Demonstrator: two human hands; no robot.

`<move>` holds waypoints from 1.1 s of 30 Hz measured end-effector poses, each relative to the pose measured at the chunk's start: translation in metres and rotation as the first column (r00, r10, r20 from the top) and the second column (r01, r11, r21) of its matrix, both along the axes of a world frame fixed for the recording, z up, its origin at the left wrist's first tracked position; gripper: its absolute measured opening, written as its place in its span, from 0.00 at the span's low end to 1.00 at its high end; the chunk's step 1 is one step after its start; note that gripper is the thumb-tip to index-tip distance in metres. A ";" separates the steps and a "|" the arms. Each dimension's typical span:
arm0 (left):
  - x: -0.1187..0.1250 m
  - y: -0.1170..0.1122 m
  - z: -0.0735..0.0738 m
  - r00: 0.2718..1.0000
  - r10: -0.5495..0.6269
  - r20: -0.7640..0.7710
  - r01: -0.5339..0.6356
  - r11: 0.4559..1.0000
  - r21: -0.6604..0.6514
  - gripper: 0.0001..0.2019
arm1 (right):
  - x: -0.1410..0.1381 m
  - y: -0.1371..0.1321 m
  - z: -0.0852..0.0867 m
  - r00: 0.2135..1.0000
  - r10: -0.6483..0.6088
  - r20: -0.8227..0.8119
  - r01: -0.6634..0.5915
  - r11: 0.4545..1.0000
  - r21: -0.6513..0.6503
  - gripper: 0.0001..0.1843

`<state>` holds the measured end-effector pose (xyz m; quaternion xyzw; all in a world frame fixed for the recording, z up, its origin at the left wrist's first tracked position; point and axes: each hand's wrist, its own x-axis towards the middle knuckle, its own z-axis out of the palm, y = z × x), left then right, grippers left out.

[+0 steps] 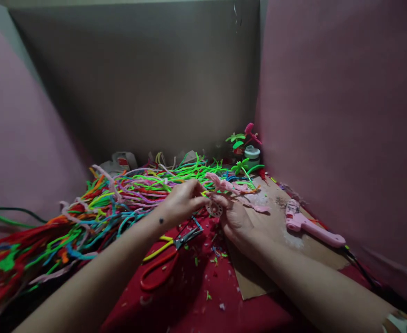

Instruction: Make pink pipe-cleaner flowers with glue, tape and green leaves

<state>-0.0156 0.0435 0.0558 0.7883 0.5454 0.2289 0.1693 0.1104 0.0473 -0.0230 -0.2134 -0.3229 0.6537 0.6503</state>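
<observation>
Currently the left hand and right hand meet just beyond the scissors, both closed on a pink pipe-cleaner piece. The pipe-cleaner pile lies left of the scissors. The glue gun lies well to their right.

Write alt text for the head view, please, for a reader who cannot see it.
The left hand and right hand pinch a pink pipe-cleaner piece between them above a red cloth. A heap of coloured pipe cleaners lies behind, scissors lie beside the left wrist, and a pink glue gun rests on cardboard at right.
</observation>
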 end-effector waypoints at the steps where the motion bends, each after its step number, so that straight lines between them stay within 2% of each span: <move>1: 0.004 -0.010 -0.008 0.999 0.019 0.035 -0.019 1.000 0.005 0.09 | -0.001 -0.002 0.001 1.000 0.006 0.005 -0.006 1.000 0.006 0.04; 3: 0.009 -0.024 -0.025 0.995 0.088 0.048 -0.091 0.994 0.053 0.07 | -0.002 -0.007 0.003 0.999 0.027 0.035 -0.027 1.000 0.015 0.04; 5: 0.010 -0.030 -0.041 0.993 0.116 0.021 -0.118 0.978 0.173 0.04 | -0.003 -0.011 0.004 0.994 0.045 0.097 -0.049 0.998 0.044 0.06; 6: 0.009 -0.031 -0.047 0.992 0.125 -0.004 -0.120 0.961 0.249 0.02 | -0.003 -0.013 0.004 0.990 0.047 0.133 -0.056 0.996 0.067 0.07; 8: 0.004 -0.033 -0.058 0.993 0.099 -0.058 -0.070 0.924 0.375 0.06 | -0.003 -0.015 0.003 0.981 0.032 0.189 -0.054 0.992 0.111 0.10; 11: -0.004 -0.037 -0.067 1.000 0.010 -0.011 -0.004 0.890 0.456 0.10 | -0.004 -0.019 0.002 0.974 0.049 0.221 -0.083 0.986 0.147 0.09; 14: -0.011 -0.043 -0.067 0.993 0.000 0.119 -0.055 0.886 0.461 0.09 | -0.007 -0.019 -0.003 0.966 0.135 0.221 -0.175 0.970 0.169 0.09; 18: -0.016 -0.051 -0.064 0.969 0.051 0.243 -0.144 0.914 0.380 0.09 | -0.011 -0.019 -0.011 0.945 0.166 0.283 -0.218 0.962 0.165 0.11; 22: -0.016 -0.057 -0.060 0.911 0.088 0.403 -0.173 0.969 0.178 0.10 | -0.009 -0.025 -0.007 0.905 0.178 0.387 -0.262 0.949 0.175 0.12; 25: -0.014 -0.058 -0.056 0.804 0.134 0.580 -0.146 0.989 -0.026 0.11 | -0.007 -0.029 -0.002 0.897 0.194 0.397 -0.285 0.941 0.183 0.12; 28: -0.013 -0.058 -0.053 0.666 0.193 0.721 -0.050 0.975 -0.216 0.11 | -0.007 -0.029 0.000 0.893 0.198 0.405 -0.293 0.938 0.187 0.12; 33: -0.015 -0.058 -0.055 0.497 0.245 0.833 0.105 0.935 -0.338 0.11 | -0.009 -0.028 -0.001 0.906 0.206 0.370 -0.288 0.940 0.181 0.11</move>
